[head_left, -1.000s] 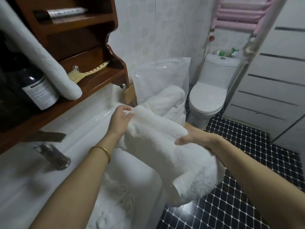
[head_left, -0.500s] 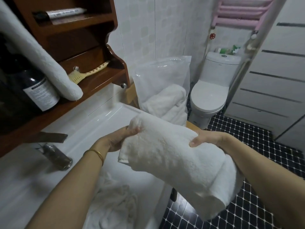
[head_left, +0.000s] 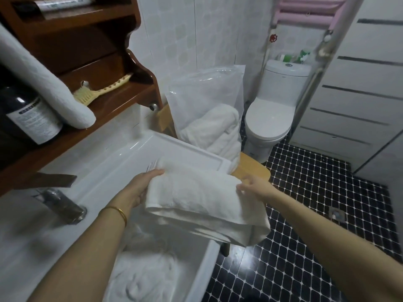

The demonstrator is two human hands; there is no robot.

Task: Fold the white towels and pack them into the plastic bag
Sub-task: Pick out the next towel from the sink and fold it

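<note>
A folded white towel [head_left: 200, 201] lies flat between my hands, over the right edge of the white washbasin [head_left: 122, 158]. My left hand [head_left: 139, 186] holds its left end, thumb on top and fingers beneath. My right hand [head_left: 255, 188] holds the towel's far right edge, fingers curled on it. Behind stands the clear plastic bag [head_left: 205, 92], upright on a wooden stool [head_left: 253, 171], with white towels [head_left: 216, 129] inside. Another crumpled white towel [head_left: 144, 264] lies in the basin below my left arm.
A wooden shelf unit [head_left: 87, 51] at the left carries a rolled towel [head_left: 41, 81], a dark bottle [head_left: 30, 114] and a yellow brush [head_left: 100, 90]. A tap [head_left: 61, 203] stands at the basin. A toilet [head_left: 272, 114] is behind the bag. Dark mosaic floor [head_left: 316, 203] spreads to the right.
The towel has come down from a hanging bundle to a flat fold held lower, over the basin's edge. Both hands moved down with it, and my right hand shifted onto its far edge.
</note>
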